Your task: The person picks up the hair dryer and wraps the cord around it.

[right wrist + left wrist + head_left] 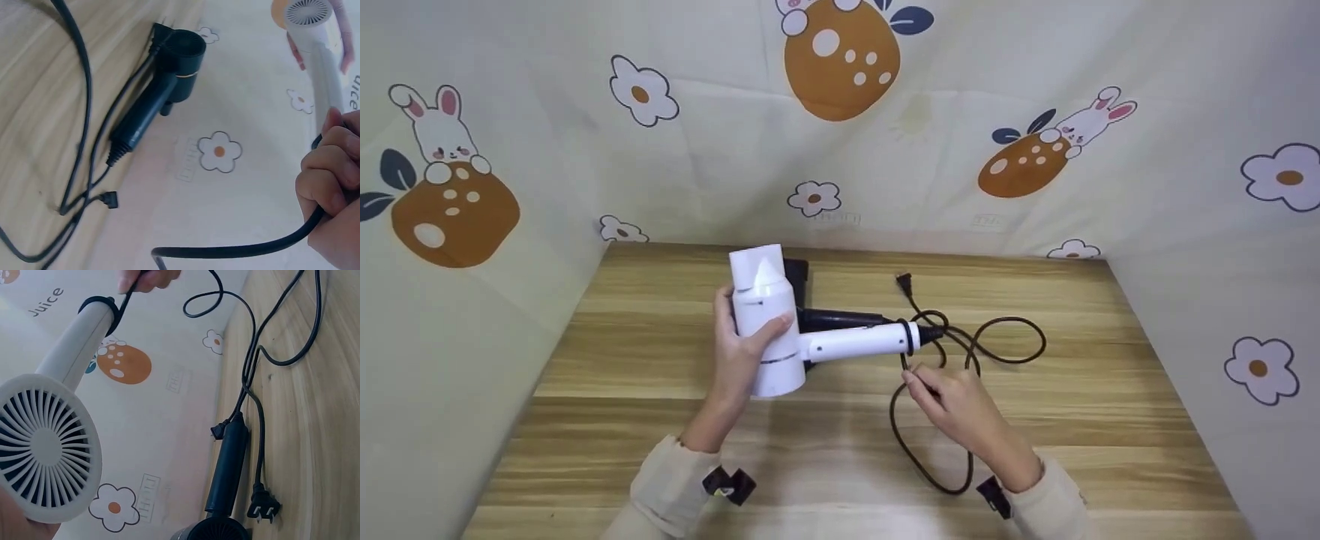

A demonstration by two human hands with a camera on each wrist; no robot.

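Observation:
My left hand grips the barrel of a white hair dryer, thumb across its top. The nozzle points to the far side, and the handle reaches to the right. A turn of black cord circles the handle's end. Just below that end, the curled fingers of my right hand pinch the cord. In the left wrist view, the white dryer's round slotted grille faces the camera. A black hair dryer lies on the table behind the white one, partly hidden by it in the head view.
Black cords loop across the wooden table to the right. One plug lies toward the back, and two plugs show in the left wrist view. A printed cloth with rabbits and flowers rises at the back and sides.

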